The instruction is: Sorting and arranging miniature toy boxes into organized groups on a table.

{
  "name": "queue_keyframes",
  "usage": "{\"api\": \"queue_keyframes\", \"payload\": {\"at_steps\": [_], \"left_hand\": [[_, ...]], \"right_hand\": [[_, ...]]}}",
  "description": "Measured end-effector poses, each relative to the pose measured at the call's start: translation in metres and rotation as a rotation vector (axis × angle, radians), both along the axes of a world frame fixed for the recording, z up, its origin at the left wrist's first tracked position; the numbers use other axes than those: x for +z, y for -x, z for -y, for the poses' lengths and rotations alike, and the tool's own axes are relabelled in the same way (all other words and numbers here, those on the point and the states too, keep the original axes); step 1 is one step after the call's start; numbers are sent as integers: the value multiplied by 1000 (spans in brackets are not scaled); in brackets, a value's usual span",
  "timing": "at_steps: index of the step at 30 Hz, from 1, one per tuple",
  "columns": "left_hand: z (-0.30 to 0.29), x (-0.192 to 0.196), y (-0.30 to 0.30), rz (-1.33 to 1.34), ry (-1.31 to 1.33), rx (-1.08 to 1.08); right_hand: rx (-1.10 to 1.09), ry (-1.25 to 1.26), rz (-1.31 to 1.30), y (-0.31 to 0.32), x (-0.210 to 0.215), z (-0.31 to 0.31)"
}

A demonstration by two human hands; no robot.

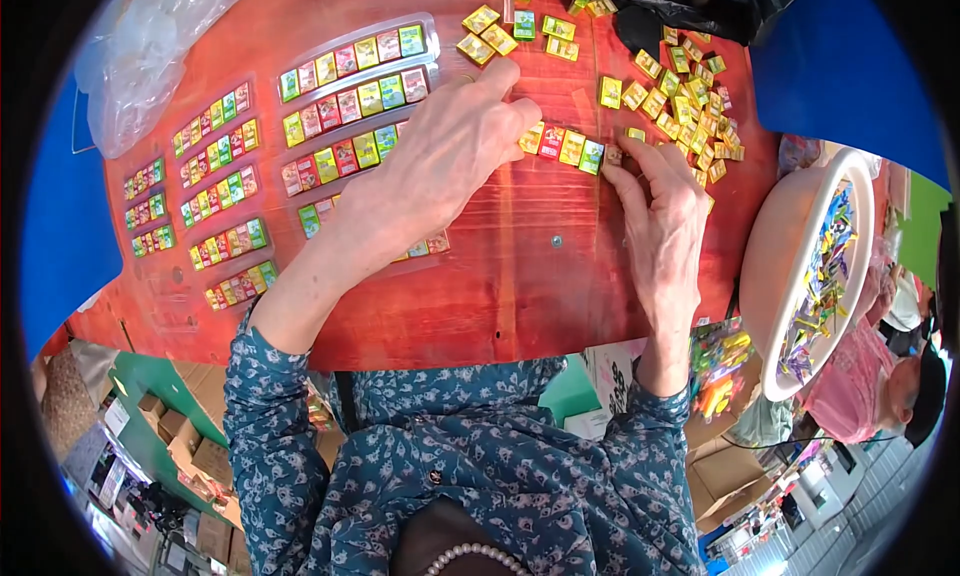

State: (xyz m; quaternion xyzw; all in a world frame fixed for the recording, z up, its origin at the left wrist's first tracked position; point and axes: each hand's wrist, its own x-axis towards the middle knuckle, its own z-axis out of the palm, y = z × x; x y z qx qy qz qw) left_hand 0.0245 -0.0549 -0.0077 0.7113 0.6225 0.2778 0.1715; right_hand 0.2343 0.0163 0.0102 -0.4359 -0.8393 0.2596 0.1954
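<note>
A short row of four small flat packets (561, 145), yellow, red, yellow and green, lay side by side on the red wooden table (500, 276). This row sat between the two hands, near the middle of the table.

The left hand (445, 151) lay flat over the table with its fingers spread a little and holding nothing. Its fingertips touched the left end of the row. The right hand (660, 211) rested on the table at the right end of the row. Its fingers were curled close together, and its fingertip and thumb pinched a tiny brown piece (613, 156) just beside the green packet.

Under the left hand and to its left lay clear plastic trays (360, 76). Each tray held neat rows of the same small packets in green, yellow and red. More filled trays (215, 156) lay farther left, toward the table's edge.

To the right of the hands was a loose pile of yellow and green packets (685, 101), all mixed up. A few more loose packets (500, 31) lay at the far side of the table. A black plastic bag (700, 1) sat behind the pile, and a clear plastic bag (140, 46) sat at the far left corner.

A round white plastic bowl (790, 246) with colourful bits in it was off the right side of the table. Another person in a pink top (850, 386) was near it.
</note>
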Motion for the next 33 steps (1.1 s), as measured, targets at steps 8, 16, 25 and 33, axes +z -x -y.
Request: {"api": "queue_keyframes", "payload": {"at_steps": [8,16,25,33], "left_hand": [[-1,3,0,13,10,-25],[3,-5,2,-9,-3,-34],[5,-14,4,31,-53,-47],[2,-10,5,-19,18,-70]], "right_hand": [[95,-1,113,-6,5,-7],[-5,52,-10,-10,0,-4],[157,-98,26,-15,0,0],[191,22,61,-12,11,1]]}}
